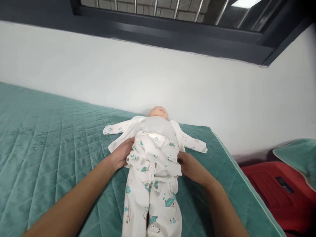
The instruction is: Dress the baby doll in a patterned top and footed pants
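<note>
White trousers (154, 194), teal-printed, rumpled on doll (157, 112); hands (123, 153) apart, one each side, grip unclear.

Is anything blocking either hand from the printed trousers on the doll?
Nothing visible does. The left hand and right hand are at opposite sides of the trousers, near the waist. The spread flap of the white jacket lies beside the left hand, not over the trousers. The fingertips are hidden.
</note>
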